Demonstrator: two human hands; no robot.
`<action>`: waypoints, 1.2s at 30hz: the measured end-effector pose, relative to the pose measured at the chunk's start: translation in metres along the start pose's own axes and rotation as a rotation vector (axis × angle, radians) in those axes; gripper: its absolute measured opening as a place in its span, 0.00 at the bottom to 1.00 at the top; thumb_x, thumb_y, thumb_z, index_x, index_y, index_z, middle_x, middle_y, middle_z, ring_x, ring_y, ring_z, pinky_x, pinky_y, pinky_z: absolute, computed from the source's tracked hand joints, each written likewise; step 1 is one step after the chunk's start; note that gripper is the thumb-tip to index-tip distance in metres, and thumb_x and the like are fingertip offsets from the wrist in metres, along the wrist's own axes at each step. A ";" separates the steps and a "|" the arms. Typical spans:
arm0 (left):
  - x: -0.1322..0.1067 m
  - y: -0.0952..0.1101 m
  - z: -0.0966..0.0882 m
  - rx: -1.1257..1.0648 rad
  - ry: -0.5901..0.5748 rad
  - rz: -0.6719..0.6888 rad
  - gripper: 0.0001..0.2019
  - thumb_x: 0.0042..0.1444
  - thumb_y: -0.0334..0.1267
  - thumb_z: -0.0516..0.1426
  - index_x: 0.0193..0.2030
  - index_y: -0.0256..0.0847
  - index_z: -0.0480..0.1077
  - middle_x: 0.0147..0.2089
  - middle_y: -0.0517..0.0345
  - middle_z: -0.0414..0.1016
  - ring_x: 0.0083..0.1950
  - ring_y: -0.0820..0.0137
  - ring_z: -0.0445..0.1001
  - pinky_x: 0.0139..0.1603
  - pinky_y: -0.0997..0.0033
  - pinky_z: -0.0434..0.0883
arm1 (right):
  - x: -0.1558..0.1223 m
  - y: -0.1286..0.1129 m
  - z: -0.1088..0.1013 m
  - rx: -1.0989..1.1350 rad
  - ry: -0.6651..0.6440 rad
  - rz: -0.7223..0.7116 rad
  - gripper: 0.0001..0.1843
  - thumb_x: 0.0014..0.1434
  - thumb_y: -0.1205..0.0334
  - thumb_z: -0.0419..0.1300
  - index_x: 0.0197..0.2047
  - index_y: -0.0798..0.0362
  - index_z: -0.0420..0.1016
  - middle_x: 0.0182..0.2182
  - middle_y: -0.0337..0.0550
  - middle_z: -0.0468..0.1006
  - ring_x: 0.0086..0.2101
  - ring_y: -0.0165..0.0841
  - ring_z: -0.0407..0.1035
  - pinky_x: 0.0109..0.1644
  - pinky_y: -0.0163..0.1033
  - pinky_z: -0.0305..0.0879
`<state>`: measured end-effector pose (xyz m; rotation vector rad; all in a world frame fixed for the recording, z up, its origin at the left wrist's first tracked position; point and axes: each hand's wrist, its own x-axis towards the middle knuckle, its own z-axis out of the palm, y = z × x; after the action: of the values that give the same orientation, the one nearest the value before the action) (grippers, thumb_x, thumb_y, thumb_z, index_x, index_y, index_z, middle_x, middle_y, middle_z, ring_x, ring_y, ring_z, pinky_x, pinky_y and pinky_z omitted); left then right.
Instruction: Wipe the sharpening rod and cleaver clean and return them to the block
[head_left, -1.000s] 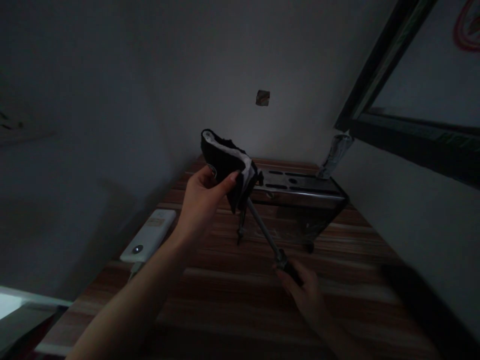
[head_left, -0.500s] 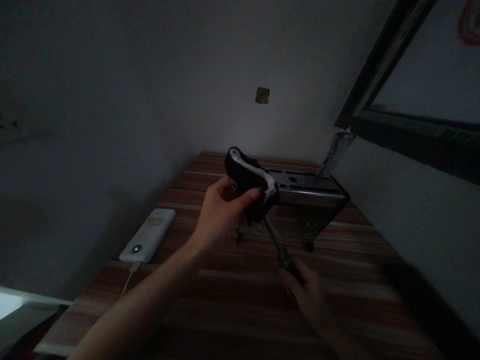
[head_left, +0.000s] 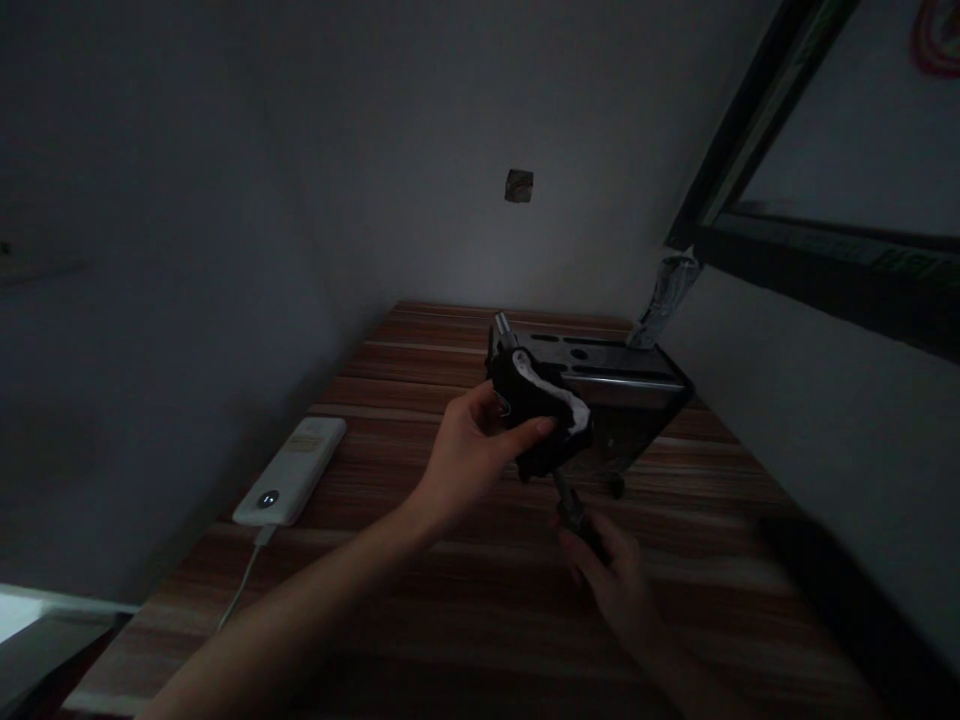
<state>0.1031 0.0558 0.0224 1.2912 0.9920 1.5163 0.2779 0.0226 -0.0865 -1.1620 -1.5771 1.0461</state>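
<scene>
A black piece with a white curved edge (head_left: 551, 390) is gripped in my left hand (head_left: 480, 435), thumb on its near side and fingers behind. My right hand (head_left: 611, 555) is closed round the dark handle of a screwdriver-like tool (head_left: 574, 510) with a metal shaft. The shaft runs up to the black piece. A metal tip (head_left: 503, 324) sticks out beyond its far end; whether it passes through or behind cannot be told. Just behind the piece lies a metal case (head_left: 637, 365) with slots on top and a dark front.
A white power bank (head_left: 292, 470) with a cable lies at the left on the striped wooden table (head_left: 360, 450). A plastic-wrapped piece (head_left: 667, 295) rises by the case's right end. Walls stand close around, with a dark frame (head_left: 795, 265) on the right.
My left hand and the black piece have moved right and down, nearer my right hand. Less shaft shows below the piece, and a metal tip now shows past its far end.
</scene>
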 end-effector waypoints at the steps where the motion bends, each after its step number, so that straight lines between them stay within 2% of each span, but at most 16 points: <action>1: -0.001 -0.002 0.001 -0.002 -0.009 -0.007 0.11 0.40 0.39 0.65 0.31 0.38 0.73 0.33 0.57 0.78 0.36 0.67 0.75 0.37 0.71 0.71 | 0.000 0.000 0.000 0.003 0.004 0.001 0.15 0.54 0.51 0.57 0.33 0.57 0.74 0.14 0.33 0.62 0.15 0.26 0.57 0.18 0.30 0.55; 9: -0.010 -0.017 0.012 0.058 -0.104 -0.072 0.14 0.42 0.39 0.65 0.36 0.38 0.73 0.35 0.57 0.78 0.37 0.67 0.74 0.38 0.71 0.71 | 0.000 0.003 0.001 0.041 0.045 0.022 0.15 0.53 0.51 0.58 0.31 0.56 0.72 0.14 0.33 0.62 0.15 0.26 0.57 0.17 0.30 0.53; 15: -0.019 -0.029 0.022 0.090 -0.160 -0.089 0.15 0.43 0.34 0.65 0.40 0.39 0.74 0.40 0.57 0.78 0.42 0.66 0.74 0.44 0.70 0.70 | 0.000 0.003 -0.001 0.041 0.093 0.008 0.16 0.52 0.51 0.58 0.23 0.54 0.66 0.13 0.33 0.61 0.14 0.25 0.56 0.16 0.30 0.52; 22: -0.023 -0.039 0.026 0.056 -0.201 -0.148 0.16 0.42 0.34 0.65 0.41 0.39 0.72 0.41 0.55 0.78 0.42 0.64 0.75 0.42 0.68 0.71 | -0.001 0.006 -0.001 0.054 0.091 0.055 0.18 0.51 0.48 0.58 0.20 0.53 0.64 0.12 0.33 0.61 0.14 0.25 0.55 0.16 0.30 0.52; 28: -0.026 -0.043 0.031 0.073 -0.182 -0.127 0.18 0.43 0.30 0.64 0.44 0.40 0.69 0.42 0.55 0.76 0.44 0.65 0.74 0.46 0.67 0.70 | 0.002 0.002 -0.001 0.049 0.089 0.078 0.21 0.50 0.48 0.58 0.15 0.52 0.60 0.11 0.34 0.59 0.14 0.25 0.54 0.17 0.31 0.51; 36: -0.026 -0.044 0.030 0.102 -0.161 -0.107 0.17 0.44 0.31 0.64 0.42 0.40 0.69 0.42 0.55 0.76 0.46 0.64 0.73 0.48 0.67 0.69 | 0.001 0.006 0.000 0.071 0.097 0.087 0.22 0.50 0.46 0.59 0.16 0.52 0.61 0.12 0.33 0.59 0.14 0.25 0.54 0.17 0.31 0.52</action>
<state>0.1398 0.0442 -0.0226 1.3863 1.0276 1.2743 0.2794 0.0247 -0.0918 -1.2236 -1.4144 1.0774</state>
